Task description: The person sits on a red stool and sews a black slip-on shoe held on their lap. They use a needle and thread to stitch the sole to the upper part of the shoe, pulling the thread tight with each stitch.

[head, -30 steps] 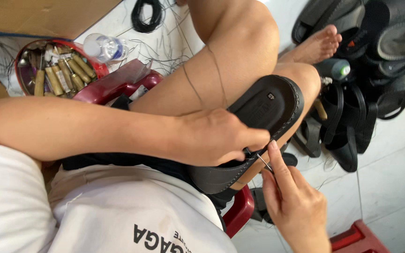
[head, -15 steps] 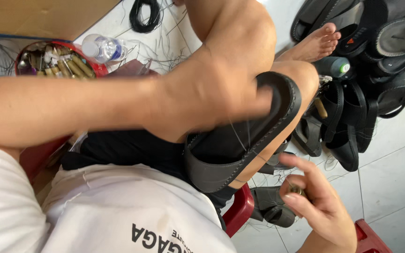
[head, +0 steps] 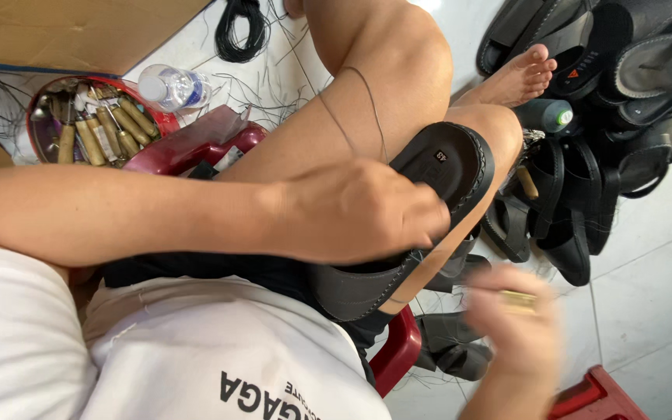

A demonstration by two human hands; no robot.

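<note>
The left hand [head: 359,214] was closed over a black sandal [head: 429,210] that rested sole-up across the person's bent knee, its fingers curled around the edge of the sole and pressing it against the leg. A thin dark thread [head: 367,101] looped up from the sandal over the thigh. The right hand [head: 511,327] hovered just below and beside the sandal, apart from it, blurred by motion; its fingers were drawn together around a small brass-coloured tool [head: 519,299], though how tightly could not be told. The person sat on a red stool [head: 398,354]. On the tiled floor [head: 647,264] to the right lay a heap of black sandals [head: 608,124], near a bare foot [head: 523,78]. To the upper left stood a round red tin [head: 95,124] filled with wooden-handled tools, a clear plastic bottle [head: 173,87] just beside it, and a coil of black cord [head: 239,31] farther up.
</note>
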